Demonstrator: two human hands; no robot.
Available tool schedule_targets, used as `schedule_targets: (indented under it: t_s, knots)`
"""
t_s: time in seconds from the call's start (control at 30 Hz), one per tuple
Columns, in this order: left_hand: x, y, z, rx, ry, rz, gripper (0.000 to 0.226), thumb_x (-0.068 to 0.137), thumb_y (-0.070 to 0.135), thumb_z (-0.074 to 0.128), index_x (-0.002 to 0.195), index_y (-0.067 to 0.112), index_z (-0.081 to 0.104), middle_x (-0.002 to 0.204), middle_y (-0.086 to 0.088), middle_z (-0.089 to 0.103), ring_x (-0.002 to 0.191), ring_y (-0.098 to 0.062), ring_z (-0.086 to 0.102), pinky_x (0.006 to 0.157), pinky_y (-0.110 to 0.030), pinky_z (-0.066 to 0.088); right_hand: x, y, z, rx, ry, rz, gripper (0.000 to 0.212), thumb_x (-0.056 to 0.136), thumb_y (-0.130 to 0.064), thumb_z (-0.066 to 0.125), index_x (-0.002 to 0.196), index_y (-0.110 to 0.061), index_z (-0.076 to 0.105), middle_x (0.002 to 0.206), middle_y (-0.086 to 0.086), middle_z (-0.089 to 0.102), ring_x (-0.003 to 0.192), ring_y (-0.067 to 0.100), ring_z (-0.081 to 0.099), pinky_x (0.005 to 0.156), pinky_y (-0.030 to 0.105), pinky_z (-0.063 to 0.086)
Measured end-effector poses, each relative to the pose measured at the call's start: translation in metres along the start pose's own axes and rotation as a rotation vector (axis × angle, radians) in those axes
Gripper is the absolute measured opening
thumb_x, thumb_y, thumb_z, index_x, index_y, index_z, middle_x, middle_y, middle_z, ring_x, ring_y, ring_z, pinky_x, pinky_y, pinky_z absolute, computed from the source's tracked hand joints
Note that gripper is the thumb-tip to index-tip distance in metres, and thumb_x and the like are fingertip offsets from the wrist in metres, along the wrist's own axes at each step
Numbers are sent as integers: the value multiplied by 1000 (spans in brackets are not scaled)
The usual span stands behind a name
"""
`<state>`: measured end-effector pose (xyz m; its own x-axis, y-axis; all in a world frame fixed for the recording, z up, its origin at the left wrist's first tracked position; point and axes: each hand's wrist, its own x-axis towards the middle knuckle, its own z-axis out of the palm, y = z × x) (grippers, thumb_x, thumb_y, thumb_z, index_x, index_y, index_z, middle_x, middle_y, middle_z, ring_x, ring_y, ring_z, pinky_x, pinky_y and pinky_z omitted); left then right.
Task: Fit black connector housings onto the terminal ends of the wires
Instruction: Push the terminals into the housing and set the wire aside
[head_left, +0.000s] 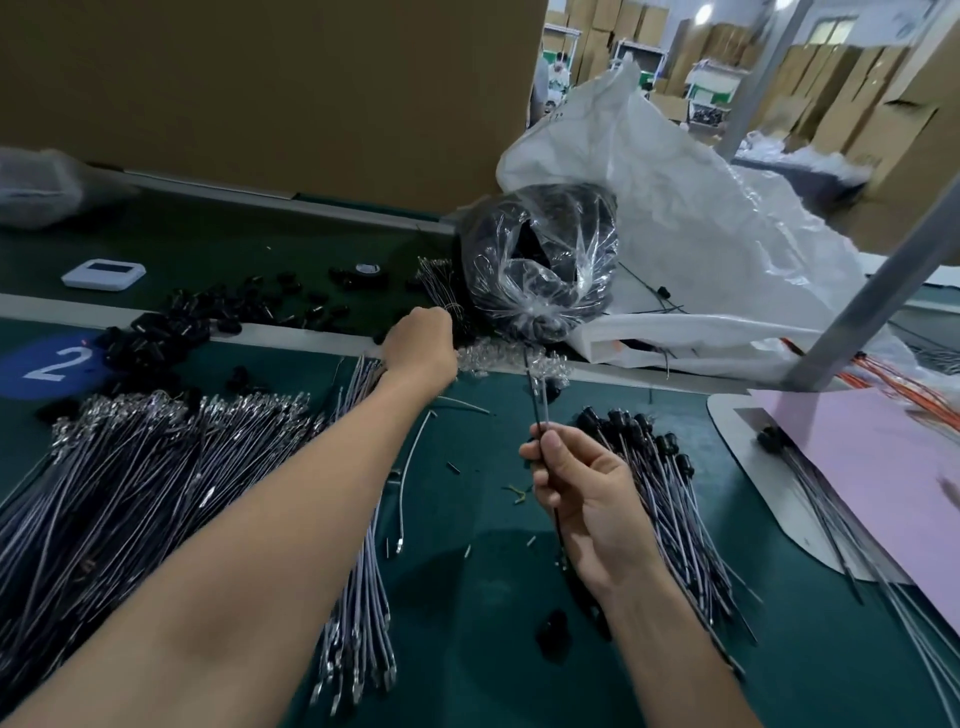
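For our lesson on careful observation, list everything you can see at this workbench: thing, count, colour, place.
Bare wires: large pile, grey with silver terminals, near left.
Finished wires: bundle, grey with black caps, right of centre.
Connector housings: many loose, black, far left.
Clear bag: one, holding dark parts, centre back.
White sack: one, behind the bag.
Pink sheet: one, near right.
White device: one, far left.
Blue disc: one, marked 2, left edge.
Cardboard panel: one, brown, back.
Left hand: reaching forward, closed around wire ends.
Right hand: pinching one black wire.

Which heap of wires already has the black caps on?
The small heap beside the right hand: black housings top its ends. The big left heap shows bare metal terminals.
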<state>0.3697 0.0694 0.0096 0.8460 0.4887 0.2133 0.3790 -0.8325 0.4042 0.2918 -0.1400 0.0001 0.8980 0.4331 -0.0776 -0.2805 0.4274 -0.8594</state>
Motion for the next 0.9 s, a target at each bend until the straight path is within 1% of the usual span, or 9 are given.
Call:
schedule_targets:
  t_s: [0.13, 0.23, 0.3, 0.37, 0.47, 0.57, 0.67, 0.77, 0.9]
  knots:
    - [13, -4, 13, -52, 20, -2, 2, 87, 3, 66, 88, 1, 67, 77, -9, 59, 68, -26, 53, 60, -35, 44, 1, 0, 1, -17, -15, -8, 9, 73, -10, 67, 74, -9, 76, 71, 11, 70, 51, 8, 56, 43, 14, 42]
    - [12, -5, 12, -140, 65, -3, 12, 87, -1, 66, 97, 3, 71, 88, -12, 68, 78, -28, 61, 68, -39, 52, 1, 1, 0, -29, -19, -28, 9, 73, -10, 68, 74, -11, 77, 71, 12, 70, 51, 8, 56, 44, 14, 42]
    - [4, -4, 4, -271, 118, 3, 15, 84, 7, 74, 99, 10, 72, 96, -8, 72, 88, -26, 66, 78, -38, 56, 1, 1, -2, -47, -12, -58, 8, 73, -12, 69, 75, -12, 77, 72, 11, 70, 52, 8, 56, 45, 14, 42]
    - [-12, -2, -9, -518, 116, 7, 16, 78, 11, 81, 92, 16, 75, 90, -2, 73, 85, -22, 69, 79, -35, 58, 2, 0, -3, -75, 12, -107, 7, 72, -14, 71, 76, -13, 77, 72, 10, 70, 53, 8, 55, 47, 15, 43]
    - [-52, 1, -34, -1044, 33, -82, 18, 73, 6, 83, 85, 18, 77, 78, -1, 75, 74, -21, 72, 69, -30, 60, 0, -1, -2, -165, 70, -178, 7, 72, -18, 72, 76, -19, 78, 70, 3, 69, 56, 6, 55, 51, 14, 44]
    - [-93, -2, -51, -1297, -46, -94, 23, 75, 1, 80, 89, 19, 77, 77, -2, 76, 71, -16, 73, 65, -26, 60, -4, -3, 2, -262, 98, -257, 6, 74, -21, 72, 76, -22, 78, 67, -2, 67, 59, 6, 54, 54, 15, 44]
    - [-123, -11, -57, -1328, -9, -97, 33, 70, -3, 82, 94, 19, 75, 89, -1, 76, 80, -18, 73, 69, -25, 59, -8, -3, 4, -472, 103, -382, 9, 81, -17, 74, 77, -24, 77, 70, -3, 69, 65, 8, 59, 58, 18, 48]
    - [-142, -19, -56, -1298, 57, -103, 28, 70, -5, 82, 89, 13, 74, 84, -1, 76, 78, -13, 71, 71, -20, 56, -10, -2, 7, -718, 94, -515, 12, 86, -13, 73, 81, -24, 75, 74, -1, 71, 69, 12, 62, 63, 24, 52]
    - [-155, -24, -52, -1250, 117, -90, 26, 70, -6, 81, 85, 14, 76, 80, 3, 76, 73, -4, 69, 70, -13, 51, -11, -1, 8, -829, 76, -597, 13, 85, -8, 73, 85, -21, 74, 77, -8, 70, 69, 4, 62, 65, 15, 49]
